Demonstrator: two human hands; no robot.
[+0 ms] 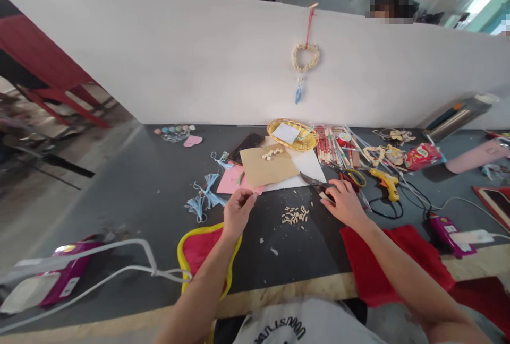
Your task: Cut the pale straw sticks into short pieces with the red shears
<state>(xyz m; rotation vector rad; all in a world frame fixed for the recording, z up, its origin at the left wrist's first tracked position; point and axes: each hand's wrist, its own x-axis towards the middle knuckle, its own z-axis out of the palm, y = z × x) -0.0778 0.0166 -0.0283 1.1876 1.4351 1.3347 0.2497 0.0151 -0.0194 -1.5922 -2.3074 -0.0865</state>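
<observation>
My left hand (238,210) is closed in a pinch at the edge of a pink sheet (227,180); whatever lies between the fingertips is too small to make out. My right hand (343,201) is closed over the handles of dark-bladed scissors (313,180), their tips pointing left toward the white paper. Between both hands lies a loose pile of short pale cut pieces (295,215). A brown card (269,170) holding a few cream pieces (272,154) rests on the papers. Light blue tassels (207,190) are left of my left hand.
Behind the papers stands a yellow basket (292,142), beside striped sticks (332,145). A yellow glue gun (385,183) with its cable lies right of my right hand. Red cloth (394,264) hangs over the front edge. A beaded heart (305,58) hangs on the white partition.
</observation>
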